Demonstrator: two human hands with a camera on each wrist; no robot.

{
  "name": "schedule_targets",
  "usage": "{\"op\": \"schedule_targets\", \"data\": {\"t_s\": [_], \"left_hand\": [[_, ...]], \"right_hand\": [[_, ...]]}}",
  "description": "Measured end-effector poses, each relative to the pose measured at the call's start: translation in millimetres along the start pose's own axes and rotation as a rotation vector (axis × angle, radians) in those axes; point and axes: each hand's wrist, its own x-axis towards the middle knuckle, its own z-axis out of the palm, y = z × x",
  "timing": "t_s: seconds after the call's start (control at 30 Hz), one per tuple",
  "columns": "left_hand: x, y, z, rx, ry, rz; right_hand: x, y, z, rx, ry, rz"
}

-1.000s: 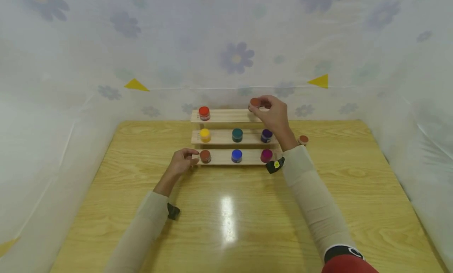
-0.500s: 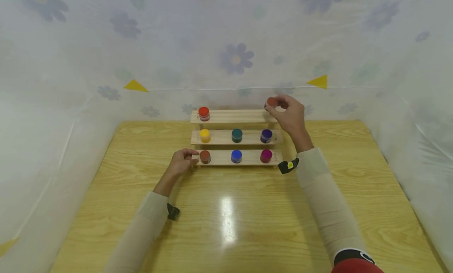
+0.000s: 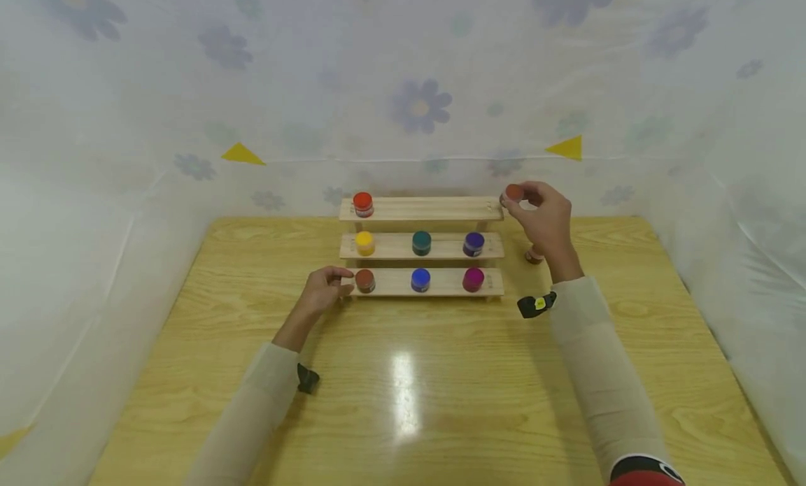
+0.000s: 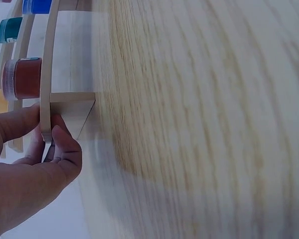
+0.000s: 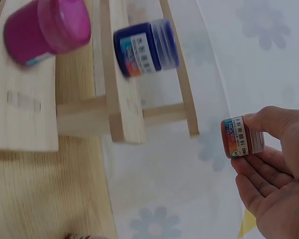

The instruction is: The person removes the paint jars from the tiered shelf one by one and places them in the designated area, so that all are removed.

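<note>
My right hand [image 3: 546, 219] pinches a small reddish-brown paint jar [image 5: 241, 138] between thumb and fingers, just off the right end of the top shelf [image 3: 428, 208]. In the right wrist view the jar is tipped sideways, its printed label visible. My left hand [image 3: 324, 290] grips the left end of the bottom shelf of a three-step wooden rack [image 4: 46, 112], thumb above and fingers underneath. Beside that thumb stands a brown paint jar [image 3: 364, 280]. A blue jar [image 3: 420, 280] and a magenta jar [image 3: 474, 280] share its shelf.
The middle shelf holds yellow [image 3: 364, 243], dark green [image 3: 422, 243] and purple [image 3: 474, 245] jars. A red jar [image 3: 362, 204] stands at the top shelf's left. Another brownish jar [image 3: 534, 256] stands on the table [image 3: 403, 332], partly behind my right wrist. Flowered sheeting [image 3: 302, 87] surrounds the table.
My right hand has carried the reddish-brown jar rightward, from over the top shelf to past its right end. My left hand has kept its hold on the rack.
</note>
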Motion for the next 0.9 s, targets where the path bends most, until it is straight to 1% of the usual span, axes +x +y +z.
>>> {"op": "schedule_targets", "data": {"t_s": [0.27, 0.57, 0.73, 0.9], "left_hand": [[0.0, -0.2, -0.3, -0.008, -0.002, -0.007], [-0.2, 0.8, -1.1, -0.016, -0.007, -0.022], [0.6, 0.7, -2.3, -0.022, -0.01, -0.015], [0.6, 0.2, -2.0, -0.013, -0.007, -0.004]], "right_hand": [[-3.0, 14.2, -15.3, -0.033, 0.016, 0.048], [-6.2, 35.0, -23.3, -0.057, 0.012, 0.085], [-10.9, 45.6, -28.4, -0.072, 0.008, 0.124], [-14.7, 56.6, -35.5, -0.114, -0.01, 0.147]]}}
